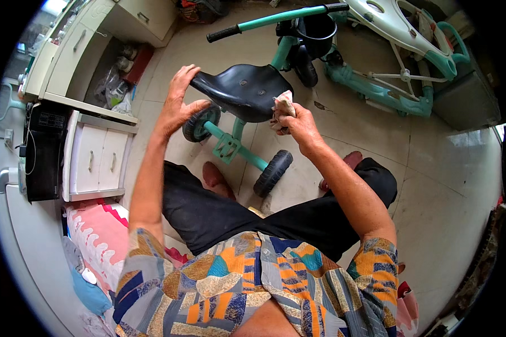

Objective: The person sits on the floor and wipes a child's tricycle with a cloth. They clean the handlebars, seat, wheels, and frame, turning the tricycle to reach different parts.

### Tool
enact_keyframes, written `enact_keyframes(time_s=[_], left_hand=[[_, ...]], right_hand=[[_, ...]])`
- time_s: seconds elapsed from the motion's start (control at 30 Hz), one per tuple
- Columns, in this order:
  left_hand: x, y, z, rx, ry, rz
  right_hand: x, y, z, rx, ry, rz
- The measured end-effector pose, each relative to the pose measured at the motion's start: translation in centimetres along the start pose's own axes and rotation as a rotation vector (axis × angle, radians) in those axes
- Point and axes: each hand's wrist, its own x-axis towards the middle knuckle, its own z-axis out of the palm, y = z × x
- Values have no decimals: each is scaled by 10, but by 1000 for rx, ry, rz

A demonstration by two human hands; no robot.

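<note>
A small tricycle stands before me, with a black moulded seat [243, 90], a teal frame [226, 147] and black wheels. My left hand [177, 104] is at the seat's left end, fingers stretched and thumb spread apart, with the seat's tip between them. Bunched in my right hand [302, 126] is a pale cloth with reddish marks [283, 108]. Its fingers are closed round the cloth, which is against the seat's right edge. Below the seat are the left rear wheel [197, 124] and the right rear wheel [274, 173]. The handlebar [281, 18] has black grips and reaches across the top.
A white and teal child's walker frame [371, 84] lies at the far right beside a grey box [466, 101]. At left are a white cabinet [98, 160], a black appliance [45, 151] and pink patterned fabric [98, 230]. My legs straddle the tiled floor [343, 126].
</note>
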Motion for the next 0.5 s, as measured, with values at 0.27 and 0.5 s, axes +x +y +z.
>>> enact_keyframes(time_s=[0.27,0.5], left_hand=[[24,-20,7,42,-26,188],[9,30,37,52,206,162]], right_hand=[[0,3,15,-7,60,-115],[-3,1,-10,-322,140,-274]])
